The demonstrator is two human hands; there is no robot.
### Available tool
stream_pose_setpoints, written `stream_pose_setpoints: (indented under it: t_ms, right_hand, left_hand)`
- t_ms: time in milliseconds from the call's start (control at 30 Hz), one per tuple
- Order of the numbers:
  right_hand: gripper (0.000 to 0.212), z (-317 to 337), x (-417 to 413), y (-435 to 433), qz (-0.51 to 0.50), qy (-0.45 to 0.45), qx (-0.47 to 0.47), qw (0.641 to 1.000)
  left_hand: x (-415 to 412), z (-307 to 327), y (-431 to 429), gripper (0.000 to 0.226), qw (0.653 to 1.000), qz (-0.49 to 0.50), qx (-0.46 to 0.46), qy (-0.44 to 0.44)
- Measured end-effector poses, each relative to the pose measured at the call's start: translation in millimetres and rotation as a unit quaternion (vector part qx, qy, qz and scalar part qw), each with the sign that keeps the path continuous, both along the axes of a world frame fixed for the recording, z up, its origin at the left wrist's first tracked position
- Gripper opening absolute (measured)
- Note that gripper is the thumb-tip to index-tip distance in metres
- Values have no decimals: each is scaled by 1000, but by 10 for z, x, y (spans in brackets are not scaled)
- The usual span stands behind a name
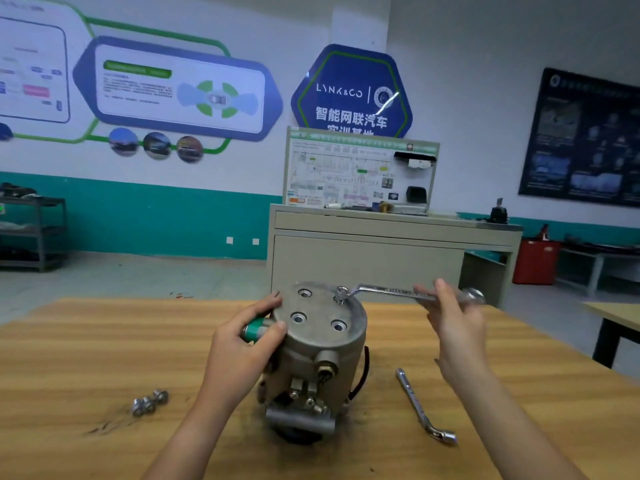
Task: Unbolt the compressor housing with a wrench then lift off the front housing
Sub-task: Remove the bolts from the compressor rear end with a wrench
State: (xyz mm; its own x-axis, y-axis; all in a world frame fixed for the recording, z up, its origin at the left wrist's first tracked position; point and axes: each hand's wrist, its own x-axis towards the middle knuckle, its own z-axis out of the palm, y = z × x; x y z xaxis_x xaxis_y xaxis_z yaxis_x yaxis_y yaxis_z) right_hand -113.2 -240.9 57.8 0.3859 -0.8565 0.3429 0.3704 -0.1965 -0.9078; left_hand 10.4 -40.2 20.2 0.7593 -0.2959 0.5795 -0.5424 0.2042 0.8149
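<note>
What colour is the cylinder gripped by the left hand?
The cylinder is green; head view shows it.

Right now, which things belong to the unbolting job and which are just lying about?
In the job: compressor; wrench seated on its top; left hand gripping the compressor; right hand on the wrench handle; loose bolts.
Lying about: second wrench; cabinet; red bin; shelf.
</note>
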Motion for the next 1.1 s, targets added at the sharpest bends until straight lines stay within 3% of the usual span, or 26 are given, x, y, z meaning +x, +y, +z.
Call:
stream_pose_setpoints:
  t_ms: [67, 133, 267, 367, 433, 500, 567, 633, 700, 767, 867, 933, 1033, 1100]
  right_hand:
    - [15, 283, 397, -250, 1, 80, 21, 997]
    - [16, 588, 862, -330, 39, 209, -30, 977]
    - [15, 908, 1513, 226, 114, 408, -256, 869]
    - [25, 825, 1552, 845, 109, 434, -474, 759]
    - [35, 555, 1247, 1162, 65, 340, -640, 686]
    - [35, 207, 715, 1314, 48, 128, -701, 700]
    - [25, -109, 291, 1195, 62, -38, -649, 757]
    - [22, -307, -21, 1012, 69, -78, -504, 857]
    - [20, -326, -132, 782, 45, -111, -293, 949]
    - [16, -265, -39, 483, 5, -120, -147, 982]
    - [12, 60, 297, 21, -35, -64, -14, 997]
    - [29, 307, 616, -177, -4, 37, 8, 999]
    - [10, 651, 1136, -176, 46, 243, -117, 962]
    - [11, 803, 1367, 24, 80, 362, -238, 898]
  left_hand:
    - [-7, 2, -17, 32, 1000, 5, 6, 0]
    - [-29, -2, -44, 33, 1000, 7, 7, -4]
    - [-30, -5, -76, 33, 1000, 5, 3, -10]
    - [-14, -25, -53, 31, 1000, 7, -1, -29]
    - [8, -56, -49, 31, 998, 36, -3, -47]
    - [9, -100, -20, 34, 998, 63, -14, -23]
    - [42, -104, 12, 33, 999, 35, -38, 3]
    - [54, -96, 64, 37, 999, 25, -20, -4]
    - [58, -88, 91, 38, 999, 29, -17, -5]
    - [57, -82, 87, 38, 999, 29, -19, -5]
    - [64, -63, 74, 37, 1000, 19, -11, -17]
    - [57, -53, 63, 37, 1000, 11, -10, -27]
    - [44, -73, 23, 36, 1000, -1, -2, -26]
    - [32, -70, -18, 36, 1000, -6, 1, -27]
